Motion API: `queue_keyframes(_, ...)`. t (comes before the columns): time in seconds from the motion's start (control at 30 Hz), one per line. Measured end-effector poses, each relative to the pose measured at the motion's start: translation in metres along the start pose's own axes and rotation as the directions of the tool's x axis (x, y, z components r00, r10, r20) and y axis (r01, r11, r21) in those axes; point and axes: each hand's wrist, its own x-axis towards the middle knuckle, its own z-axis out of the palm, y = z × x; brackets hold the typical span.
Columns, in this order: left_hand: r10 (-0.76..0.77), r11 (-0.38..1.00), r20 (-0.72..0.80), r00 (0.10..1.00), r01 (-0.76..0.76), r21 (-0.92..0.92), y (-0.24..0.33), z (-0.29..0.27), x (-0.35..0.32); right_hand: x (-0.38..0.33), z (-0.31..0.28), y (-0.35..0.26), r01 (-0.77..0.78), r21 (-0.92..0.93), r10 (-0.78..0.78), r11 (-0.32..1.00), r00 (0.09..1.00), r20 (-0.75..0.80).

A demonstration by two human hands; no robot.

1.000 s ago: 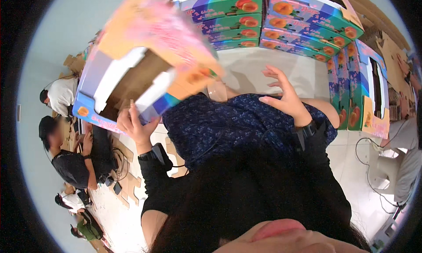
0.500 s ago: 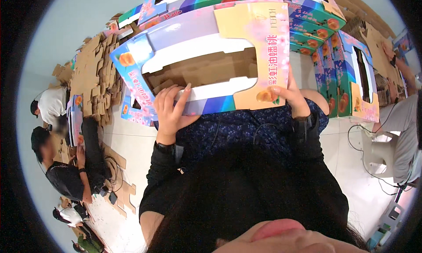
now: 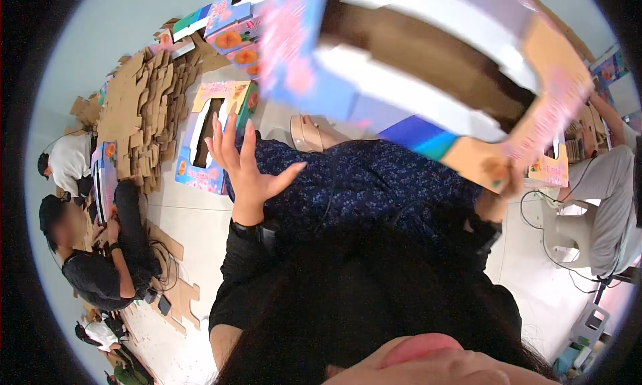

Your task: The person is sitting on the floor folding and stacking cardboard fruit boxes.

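Note:
A printed cardboard fruit box (image 3: 394, 74), pink, blue and peach-coloured with a large cut-out window, is held up in front of me, tilted and smeared by motion. My right hand (image 3: 506, 192) grips its lower right corner; the fingers are partly blurred. Off the box, my left hand (image 3: 249, 168) is raised with its fingers spread and nothing in them. Just behind that hand, a similar box (image 3: 187, 159) with a dark window stands on the floor. My lap in a dark blue floral garment (image 3: 361, 174) lies below the held box.
Flat brown cardboard (image 3: 150, 111) is piled at the left. More printed boxes (image 3: 234, 41) are stacked at the far left, and one (image 3: 554, 170) shows at the right. A person in black (image 3: 97, 275) sits at the left; another in grey (image 3: 605, 201) is near a white stool (image 3: 576, 231) and cables.
The box has moved up and to the right and tilted, its right end lower. My left hand has let go of it and spread its fingers; my right hand has moved right with it.

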Motion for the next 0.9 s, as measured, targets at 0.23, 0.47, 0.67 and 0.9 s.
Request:
queue_keyframes(0.23, -0.048, 0.998, 0.172, 0.984, 0.043, 0.037, -0.009, 0.013, -0.007, 0.032, 0.104, -0.092, 0.176, -0.496, -0.486, 0.85, 0.627, -0.609)
queue_keyframes(0.47, -0.073, 0.997, 0.176, 0.982, 0.079, -0.026, -0.008, 0.015, -0.005, 0.05, 0.04, -0.125, 0.047, -0.395, -0.297, 0.917, 0.741, -0.602)
queue_keyframes(0.67, -0.119, 0.992, 0.186, 0.975, 0.125, -0.019, -0.016, 0.02, -0.015, 0.054, 0.024, -0.125, -0.12, -0.342, -0.127, 0.932, 0.776, -0.617)
queue_keyframes(0.9, -0.172, 0.977, 0.253, 0.952, 0.197, -0.077, -0.019, 0.032, -0.034, 0.057, 0.01, -0.123, -0.147, -0.407, -0.227, 0.902, 0.64, -0.734)
